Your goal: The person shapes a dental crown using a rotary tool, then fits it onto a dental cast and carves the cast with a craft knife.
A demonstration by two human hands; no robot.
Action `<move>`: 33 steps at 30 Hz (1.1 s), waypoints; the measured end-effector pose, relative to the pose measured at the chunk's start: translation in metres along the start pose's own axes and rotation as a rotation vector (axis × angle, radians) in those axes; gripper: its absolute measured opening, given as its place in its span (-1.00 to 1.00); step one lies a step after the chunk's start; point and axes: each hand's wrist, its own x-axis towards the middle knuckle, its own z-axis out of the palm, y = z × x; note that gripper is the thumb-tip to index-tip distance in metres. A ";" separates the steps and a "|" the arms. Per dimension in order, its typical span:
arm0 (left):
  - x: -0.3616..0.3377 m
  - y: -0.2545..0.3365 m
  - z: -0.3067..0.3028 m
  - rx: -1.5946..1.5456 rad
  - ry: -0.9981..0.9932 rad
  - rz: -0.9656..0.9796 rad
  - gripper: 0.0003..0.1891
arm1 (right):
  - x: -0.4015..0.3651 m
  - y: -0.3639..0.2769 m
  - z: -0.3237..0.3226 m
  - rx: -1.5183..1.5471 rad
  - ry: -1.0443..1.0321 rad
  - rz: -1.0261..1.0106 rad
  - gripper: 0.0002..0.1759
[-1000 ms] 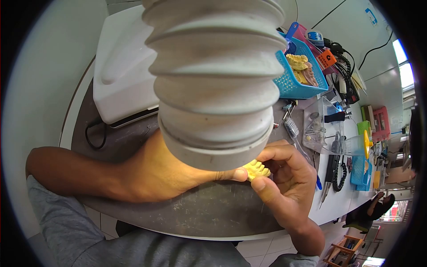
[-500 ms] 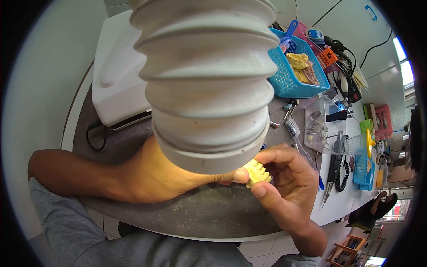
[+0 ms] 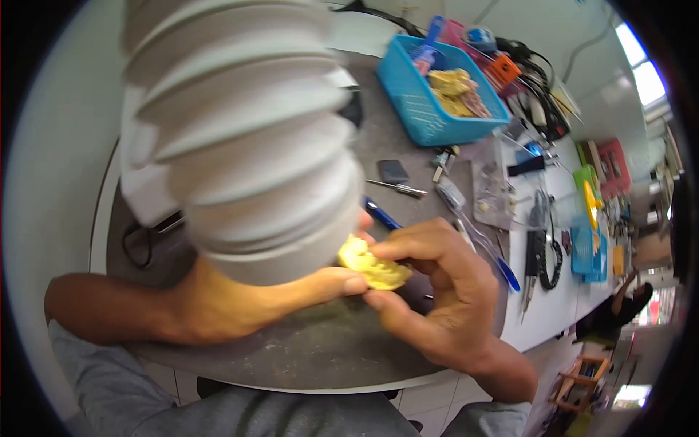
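A yellow plaster dental model (image 3: pixel 373 266) is held between my two hands, just past the lower rim of a ribbed white hose (image 3: pixel 262 167). My left hand (image 3: pixel 247 295) grips the model's left side with the thumb in front; its other fingers are mostly behind the hose. Pinched on the model's right side are the thumb and fingers of my right hand (image 3: pixel 444 291). Behind the hands, a blue-handled tool (image 3: pixel 382 213) lies on the dark work mat (image 3: pixel 306 357).
A blue basket (image 3: pixel 444 131) with more plaster models stands at the back. Near it lie a metal screwdriver-like tool (image 3: pixel 399 189), a brush (image 3: pixel 451 195) and a clear box (image 3: pixel 489 193). A handpiece (image 3: pixel 535 269) rests further right. One person (image 3: pixel 619 309) is far off at right.
The hose now appears further left and tilted, baring more tools on the mat. Both hands and the dental model appear shifted left, with the model turned to a different angle.
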 end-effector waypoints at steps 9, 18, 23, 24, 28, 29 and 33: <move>0.003 -0.010 0.000 0.244 0.090 0.243 -0.68 | -0.007 0.006 0.013 -0.226 0.087 -0.255 -0.72; 0.002 -0.008 0.006 0.309 0.119 0.368 -0.87 | -0.012 -0.004 0.004 -0.479 -0.019 -0.327 -0.69; -0.001 -0.004 0.002 0.266 0.106 0.322 -0.89 | -0.021 -0.010 -0.027 -0.862 0.021 -0.372 -0.76; -0.002 -0.005 0.003 0.262 0.108 0.327 -0.89 | -0.026 -0.011 -0.033 -0.866 0.017 -0.374 -0.76; -0.003 -0.006 0.007 -0.018 0.042 0.143 -0.88 | -0.047 -0.004 -0.046 -0.826 0.016 -0.187 -0.70; -0.003 -0.006 0.007 -0.056 0.030 0.096 -0.88 | -0.052 -0.003 -0.047 -0.810 0.017 -0.159 -0.66; -0.008 -0.002 0.010 -0.117 0.096 0.013 -0.84 | -0.062 -0.016 -0.055 -0.825 0.099 -0.171 -0.54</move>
